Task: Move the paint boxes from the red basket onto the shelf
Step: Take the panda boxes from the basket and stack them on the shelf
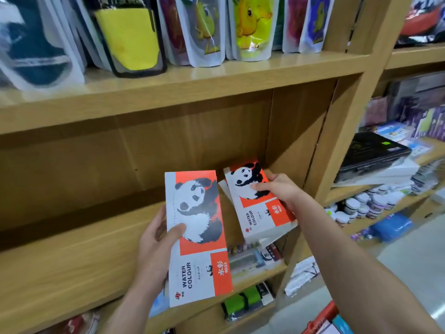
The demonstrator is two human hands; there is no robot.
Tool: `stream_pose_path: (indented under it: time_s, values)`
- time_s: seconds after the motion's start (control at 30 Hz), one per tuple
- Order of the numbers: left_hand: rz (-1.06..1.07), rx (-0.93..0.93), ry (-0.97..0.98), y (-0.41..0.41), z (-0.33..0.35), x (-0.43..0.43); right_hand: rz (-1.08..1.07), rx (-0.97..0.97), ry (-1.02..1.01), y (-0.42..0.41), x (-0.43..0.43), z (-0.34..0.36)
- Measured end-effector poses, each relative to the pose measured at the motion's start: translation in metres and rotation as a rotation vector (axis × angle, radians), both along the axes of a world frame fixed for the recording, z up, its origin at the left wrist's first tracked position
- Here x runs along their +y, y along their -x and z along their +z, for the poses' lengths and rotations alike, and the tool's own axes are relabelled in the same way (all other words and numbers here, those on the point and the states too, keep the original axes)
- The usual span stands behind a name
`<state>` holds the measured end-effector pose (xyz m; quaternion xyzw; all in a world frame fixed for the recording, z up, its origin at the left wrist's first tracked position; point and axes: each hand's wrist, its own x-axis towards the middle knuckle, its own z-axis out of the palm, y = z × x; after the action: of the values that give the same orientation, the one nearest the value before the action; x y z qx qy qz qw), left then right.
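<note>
My left hand (154, 249) grips a watercolour paint box (199, 239), white and orange with a panda, held tilted in front of the wooden shelf (72, 256). My right hand (277, 189) holds a second, matching paint box (255, 208) at the shelf's right end, near the upright. That box rests on top of another white box whose edge shows beneath it. A corner of the red basket (322, 317) shows at the bottom right, with something blue inside.
Hanging pouches (207, 30) fill the shelf above. Lower shelves hold packaged stationery (250, 259) and a green item (245, 300). To the right, a black case (370, 155), small jars (366, 206) and a blue pack (390, 227) sit on neighbouring shelves.
</note>
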<state>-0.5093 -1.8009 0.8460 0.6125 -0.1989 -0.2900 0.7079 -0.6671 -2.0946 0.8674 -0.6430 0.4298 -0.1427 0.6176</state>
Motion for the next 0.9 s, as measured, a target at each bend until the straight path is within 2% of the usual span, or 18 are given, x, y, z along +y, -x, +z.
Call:
stream_pose_path:
  time_s: [0.1,0.2,0.27,0.3,0.37,0.5,0.6,0.67,0.8,0.9]
  values:
    - [-0.010,0.031,0.004,-0.005,-0.002,-0.011,-0.033,0.101,0.060,-0.001,-0.006,-0.010]
    - [-0.020,0.037,0.024,0.001,0.003,-0.024,-0.160,0.216,0.476,0.014,0.006,-0.010]
    - [-0.022,0.042,0.047,0.010,0.013,-0.033,-0.305,0.040,0.612,0.033,0.030,-0.005]
    - [-0.024,0.051,0.068,0.015,0.019,-0.038,-0.309,-0.074,0.618,0.042,0.044,-0.003]
    - [-0.025,0.077,0.108,0.026,0.035,-0.048,-0.134,-0.195,0.571,0.055,0.073,0.000]
    - [-0.016,0.088,0.159,0.047,0.066,-0.082,0.318,-0.437,0.193,0.057,0.106,0.013]
    - [-0.020,0.071,0.103,0.054,0.079,-0.111,0.251,-0.535,0.129,0.052,0.094,0.023]
    - [-0.082,-0.013,0.009,0.052,0.077,-0.125,0.170,-0.503,0.170,0.053,0.079,0.031]
    - [-0.232,-0.265,-0.160,0.045,0.055,-0.128,0.073,-0.319,0.189,0.062,0.050,0.030]
    - [-0.336,-0.261,-0.204,0.051,0.034,-0.117,-0.024,-0.124,0.391,0.066,0.043,0.029]
